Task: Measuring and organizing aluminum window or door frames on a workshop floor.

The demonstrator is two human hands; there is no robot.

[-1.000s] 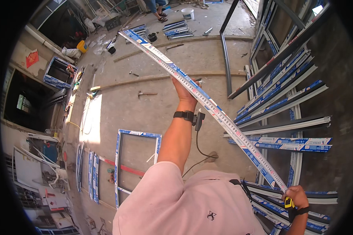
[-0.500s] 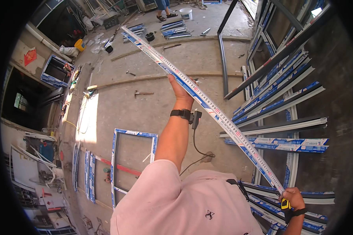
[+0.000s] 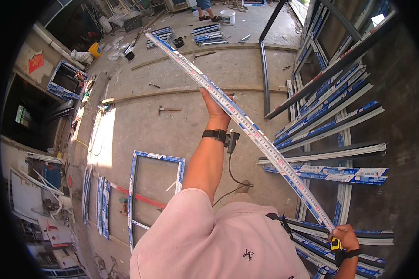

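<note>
A long, straight metal profile [image 3: 247,122] in blue-and-white film slants across the view, from far left to near right. My left hand [image 3: 214,107] is closed around it near its middle, fingers partly hidden beneath. Along its face lies the pulled-out blade [image 3: 268,144] of a tape measure. At the near right end, my right hand [image 3: 348,236] is closed on the yellow-and-black tape measure case [image 3: 336,243], beside the profile's end. Whether those fingers also grip the profile, I cannot tell. The blade's far tip is too small to make out.
More film-wrapped profiles [image 3: 330,123] fan out on a rack at the right. A rectangular frame [image 3: 133,200] lies at the lower left. A hammer [image 3: 170,109] rests on the floor, with profile stacks [image 3: 208,33], a white bucket [image 3: 228,17] and a person's legs [image 3: 205,8] farther back.
The profile has turned slightly under the blade, which now lies nearer its lower-left edge. Both hands keep their hold. The person at the back has shifted right.
</note>
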